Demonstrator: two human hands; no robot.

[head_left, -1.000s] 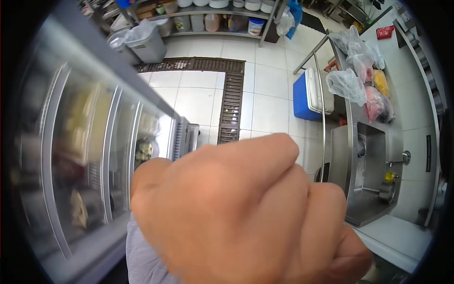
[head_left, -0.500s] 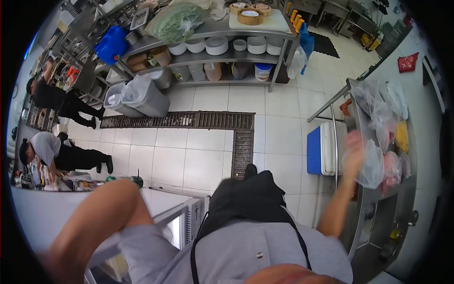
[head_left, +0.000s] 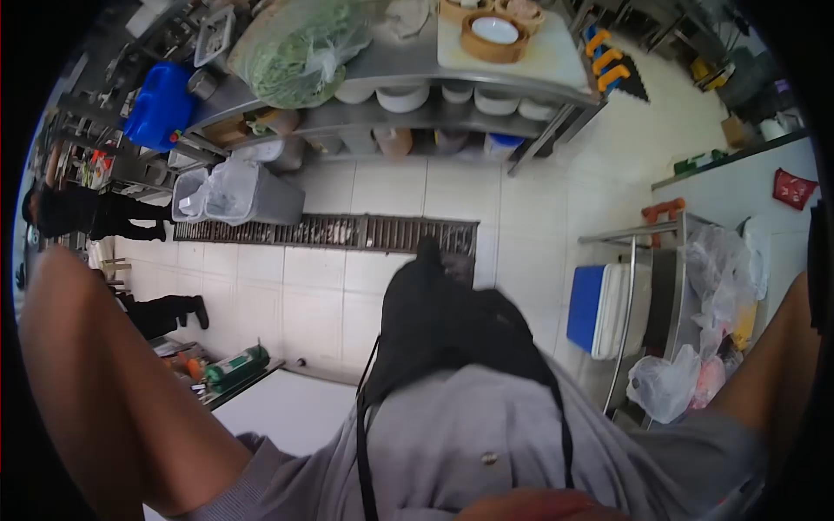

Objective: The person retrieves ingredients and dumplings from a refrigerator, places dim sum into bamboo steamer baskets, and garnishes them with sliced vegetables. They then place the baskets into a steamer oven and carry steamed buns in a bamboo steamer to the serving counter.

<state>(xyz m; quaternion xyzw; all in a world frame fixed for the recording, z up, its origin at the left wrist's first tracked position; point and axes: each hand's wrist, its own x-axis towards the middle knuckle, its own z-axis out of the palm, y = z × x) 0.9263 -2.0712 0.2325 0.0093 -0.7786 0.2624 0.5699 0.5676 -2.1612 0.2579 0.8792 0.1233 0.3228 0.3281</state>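
Observation:
Neither of my hands shows in the view. My bent left arm [head_left: 165, 425] rises at the left, with its elbow high and the hand cut off. Beneath it lie a white flat top [head_left: 295, 404] and a green cylindrical package [head_left: 236, 368]. At the right edge my raised right arm [head_left: 771, 369] is partly visible, its hand also out of sight. Near that arm, clear plastic bags [head_left: 665, 384], some with pinkish contents, rest on a metal table. My black apron [head_left: 460, 334] hangs over a grey shirt.
Ahead stands a steel table with a bag of green leaves [head_left: 300, 61], a bamboo steamer [head_left: 493, 36] and bowls below. Grey bins [head_left: 269, 195] stand beside a floor drain [head_left: 321, 231]. A blue and white cooler [head_left: 599, 308] sits right. Two people are at the left.
My right hand has left the plastic bags and gone out of view as that arm rose. My body has moved forward, nearer the steel table. The left arm is still bent.

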